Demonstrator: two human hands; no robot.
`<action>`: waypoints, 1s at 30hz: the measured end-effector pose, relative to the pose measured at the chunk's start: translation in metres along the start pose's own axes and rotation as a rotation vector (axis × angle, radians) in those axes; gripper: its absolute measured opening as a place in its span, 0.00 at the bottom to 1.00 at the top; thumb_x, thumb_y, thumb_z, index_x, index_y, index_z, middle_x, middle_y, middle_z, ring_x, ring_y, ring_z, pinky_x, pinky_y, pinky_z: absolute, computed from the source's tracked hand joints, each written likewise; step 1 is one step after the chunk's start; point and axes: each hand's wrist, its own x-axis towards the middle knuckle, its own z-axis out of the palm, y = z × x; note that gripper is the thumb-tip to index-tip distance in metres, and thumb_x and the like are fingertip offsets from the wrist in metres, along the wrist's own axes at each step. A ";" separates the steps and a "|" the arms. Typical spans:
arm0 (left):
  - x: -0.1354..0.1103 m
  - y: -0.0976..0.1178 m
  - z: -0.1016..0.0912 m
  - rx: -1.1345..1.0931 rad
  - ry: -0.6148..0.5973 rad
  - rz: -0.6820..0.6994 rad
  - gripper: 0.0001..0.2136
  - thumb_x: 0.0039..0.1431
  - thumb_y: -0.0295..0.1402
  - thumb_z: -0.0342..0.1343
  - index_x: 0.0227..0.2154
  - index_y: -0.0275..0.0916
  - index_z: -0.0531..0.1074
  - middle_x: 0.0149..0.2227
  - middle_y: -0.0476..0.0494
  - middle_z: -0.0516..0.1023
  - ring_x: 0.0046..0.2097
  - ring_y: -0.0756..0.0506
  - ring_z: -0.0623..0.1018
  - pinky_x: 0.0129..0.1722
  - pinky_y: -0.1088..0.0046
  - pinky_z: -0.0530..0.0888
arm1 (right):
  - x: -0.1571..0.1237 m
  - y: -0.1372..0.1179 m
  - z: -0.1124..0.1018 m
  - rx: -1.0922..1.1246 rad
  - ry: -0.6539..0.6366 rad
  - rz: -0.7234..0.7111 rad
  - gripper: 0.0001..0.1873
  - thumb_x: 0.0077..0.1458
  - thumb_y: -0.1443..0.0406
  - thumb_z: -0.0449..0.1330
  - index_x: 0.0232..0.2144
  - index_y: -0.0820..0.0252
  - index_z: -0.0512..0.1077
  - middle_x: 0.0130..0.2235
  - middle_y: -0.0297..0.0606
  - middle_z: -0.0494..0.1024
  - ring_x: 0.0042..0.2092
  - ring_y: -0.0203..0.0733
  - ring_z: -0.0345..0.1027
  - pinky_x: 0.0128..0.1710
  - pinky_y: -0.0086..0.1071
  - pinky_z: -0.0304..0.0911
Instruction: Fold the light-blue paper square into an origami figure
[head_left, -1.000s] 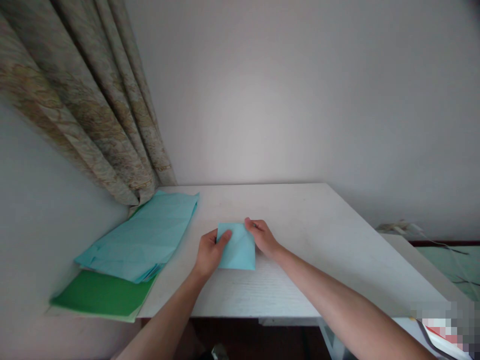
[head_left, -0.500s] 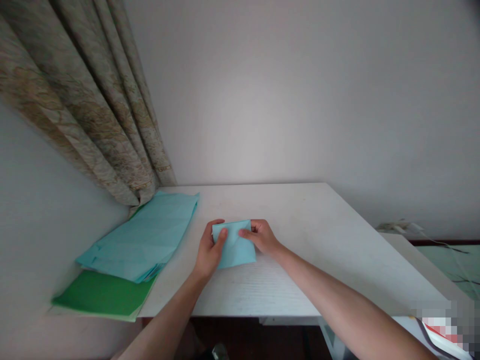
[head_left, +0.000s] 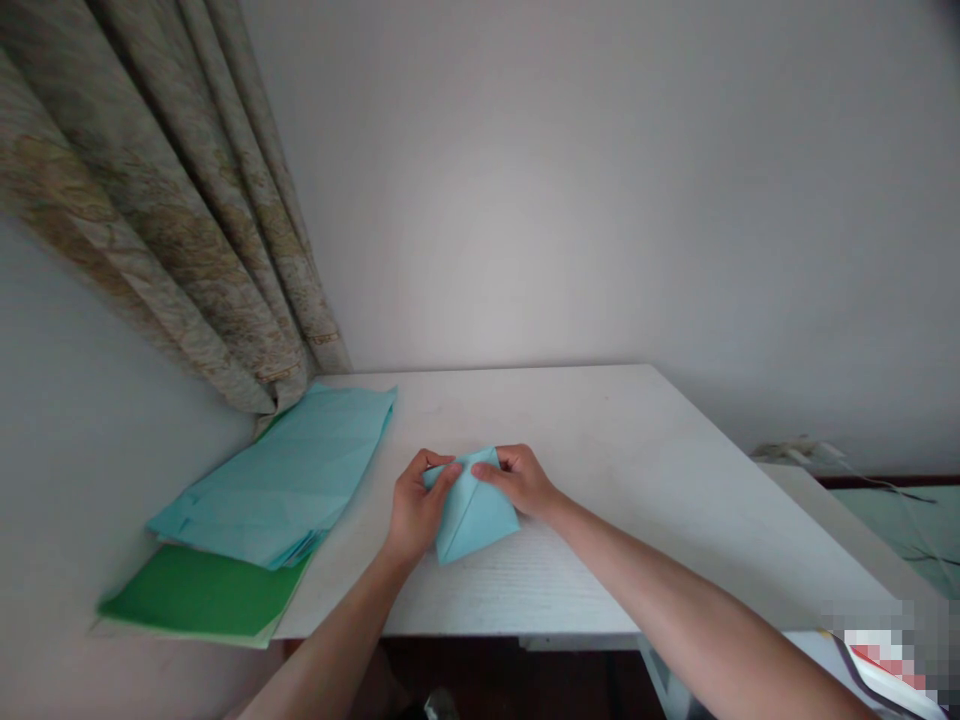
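Observation:
Between my two hands is a folded piece of light blue paper (head_left: pixel 480 520), held just above the white table (head_left: pixel 600 430). A diagonal crease or fold edge runs from its upper right down to the lower left corner. My left hand (head_left: pixel 420 505) pinches its upper left edge, thumb on top. My right hand (head_left: pixel 525 480) grips the upper right corner with the thumb laid on the face of the paper. Both thumb tips are close together near the top edge. The fingers behind the paper are partly hidden.
A stack of light blue paper sheets (head_left: pixel 292 470) lies at the table's left, over green sheets (head_left: pixel 210 592). A patterned curtain (head_left: pixel 195 200) hangs above it. Plugs and a cable (head_left: pixel 810 452) are by the wall on the right. A blurred-out item sits at the lower right.
The paper has tilted and its diagonal fold now shows, with its lower corner pointing down toward me. My left thumb has moved in toward the top edge, nearer the right thumb.

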 end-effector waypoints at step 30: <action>-0.002 0.003 0.000 -0.094 -0.054 -0.040 0.13 0.55 0.43 0.55 0.37 0.39 0.73 0.31 0.48 0.76 0.31 0.48 0.72 0.30 0.76 0.67 | 0.003 0.001 -0.004 0.211 -0.042 0.092 0.21 0.40 0.49 0.66 0.25 0.61 0.71 0.20 0.30 0.65 0.21 0.32 0.54 0.20 0.27 0.48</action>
